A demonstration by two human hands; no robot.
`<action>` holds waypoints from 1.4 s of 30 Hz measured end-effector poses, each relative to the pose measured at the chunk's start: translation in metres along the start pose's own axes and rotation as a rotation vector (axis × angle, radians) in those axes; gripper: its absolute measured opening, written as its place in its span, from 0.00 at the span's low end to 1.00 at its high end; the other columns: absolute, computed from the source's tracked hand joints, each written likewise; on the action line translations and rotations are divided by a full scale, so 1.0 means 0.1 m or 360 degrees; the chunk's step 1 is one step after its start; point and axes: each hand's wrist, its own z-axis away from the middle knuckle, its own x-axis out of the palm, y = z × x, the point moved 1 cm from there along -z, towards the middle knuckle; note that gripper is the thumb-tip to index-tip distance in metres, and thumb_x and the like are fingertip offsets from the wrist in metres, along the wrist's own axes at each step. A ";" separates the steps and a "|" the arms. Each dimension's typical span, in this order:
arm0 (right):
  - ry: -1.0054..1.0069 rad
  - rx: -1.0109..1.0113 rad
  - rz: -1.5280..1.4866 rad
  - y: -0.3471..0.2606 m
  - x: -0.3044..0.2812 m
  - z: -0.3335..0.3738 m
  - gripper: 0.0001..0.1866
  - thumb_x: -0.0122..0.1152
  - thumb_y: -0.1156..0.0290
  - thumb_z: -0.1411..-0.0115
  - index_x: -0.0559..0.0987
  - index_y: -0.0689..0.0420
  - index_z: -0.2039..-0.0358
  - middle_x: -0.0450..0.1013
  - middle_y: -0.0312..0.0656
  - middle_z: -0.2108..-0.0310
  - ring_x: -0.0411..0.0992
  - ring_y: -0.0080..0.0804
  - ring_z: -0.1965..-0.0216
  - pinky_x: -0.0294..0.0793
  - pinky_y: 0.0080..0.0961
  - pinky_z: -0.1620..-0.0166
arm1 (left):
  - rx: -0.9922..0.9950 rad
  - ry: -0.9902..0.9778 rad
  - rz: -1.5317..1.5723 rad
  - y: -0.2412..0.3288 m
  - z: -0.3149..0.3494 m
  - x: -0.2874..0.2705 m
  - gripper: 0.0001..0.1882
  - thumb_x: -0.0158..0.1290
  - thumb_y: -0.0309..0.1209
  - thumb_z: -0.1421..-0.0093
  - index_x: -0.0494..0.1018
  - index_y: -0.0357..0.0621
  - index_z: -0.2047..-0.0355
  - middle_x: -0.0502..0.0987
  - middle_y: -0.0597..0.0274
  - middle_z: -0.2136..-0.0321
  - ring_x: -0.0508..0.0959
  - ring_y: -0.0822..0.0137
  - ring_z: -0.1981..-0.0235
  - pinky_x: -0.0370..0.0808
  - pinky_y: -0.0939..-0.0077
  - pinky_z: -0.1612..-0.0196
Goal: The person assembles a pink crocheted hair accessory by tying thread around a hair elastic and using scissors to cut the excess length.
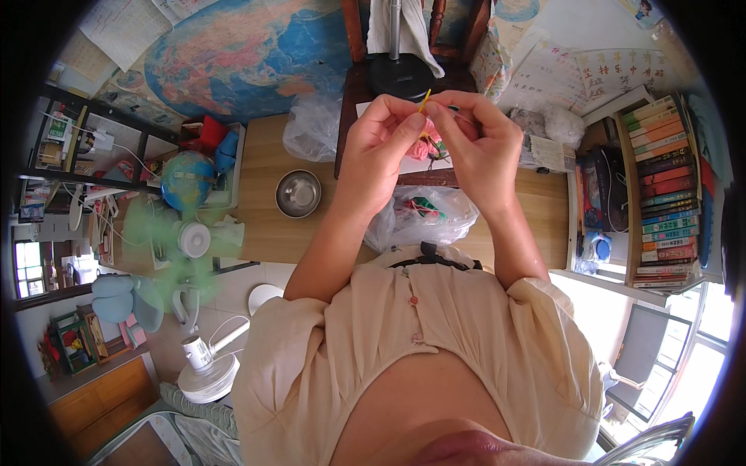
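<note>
My left hand (374,151) and my right hand (488,147) meet above the table, both closed in a pinch with thumbs and forefingers nearly touching. Between their fingertips a thin yellow strip (426,99) sticks up; its exact kind is too small to make out. Just beneath the hands lies something pink and fluffy (417,149) with dark and green bits beside it, partly hidden by my fingers. Nearer to me rests a clear plastic bag (458,211) with a green and red item (423,206) inside.
A metal bowl (298,193) and another clear bag (313,128) sit on the wooden table (260,167) to the left. A black round stand base (400,76) is beyond my hands. Farther left are a globe (186,180) and a green-bladed fan (194,239); books (664,182) fill a right-hand shelf.
</note>
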 end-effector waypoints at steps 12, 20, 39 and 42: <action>0.0045 -0.0203 0.0293 -0.03 0.00 0.01 0.05 0.67 0.77 0.47 0.82 0.60 0.68 0.71 0.36 0.81 0.63 0.17 0.83 0.62 0.17 0.79 | 0.0108 0.0058 -0.0185 0.01 0.03 0.03 0.07 0.52 0.27 0.36 0.70 0.36 0.62 0.77 0.61 0.69 0.76 0.79 0.69 0.72 0.86 0.67; 0.0092 -0.0179 0.0229 0.00 0.01 0.02 0.07 0.67 0.76 0.48 0.81 0.59 0.67 0.67 0.34 0.84 0.61 0.15 0.84 0.60 0.16 0.80 | -0.0056 0.0018 0.0031 -0.02 0.01 0.00 0.08 0.53 0.29 0.36 0.70 0.37 0.62 0.78 0.60 0.69 0.75 0.77 0.70 0.71 0.84 0.66; 0.0084 -0.0379 0.0261 0.07 0.00 -0.01 0.06 0.68 0.77 0.50 0.82 0.58 0.69 0.71 0.37 0.81 0.66 0.22 0.82 0.64 0.18 0.79 | -0.0003 0.0011 -0.0099 -0.02 0.02 -0.02 0.07 0.52 0.28 0.36 0.70 0.37 0.61 0.78 0.61 0.69 0.76 0.77 0.69 0.72 0.85 0.67; 0.0061 -0.0364 0.0324 0.03 -0.02 -0.01 0.05 0.68 0.77 0.50 0.83 0.58 0.70 0.70 0.37 0.82 0.65 0.22 0.83 0.63 0.19 0.79 | 0.0020 0.0009 -0.0144 -0.01 0.02 -0.02 0.06 0.52 0.27 0.36 0.70 0.37 0.61 0.78 0.61 0.68 0.77 0.77 0.68 0.73 0.85 0.66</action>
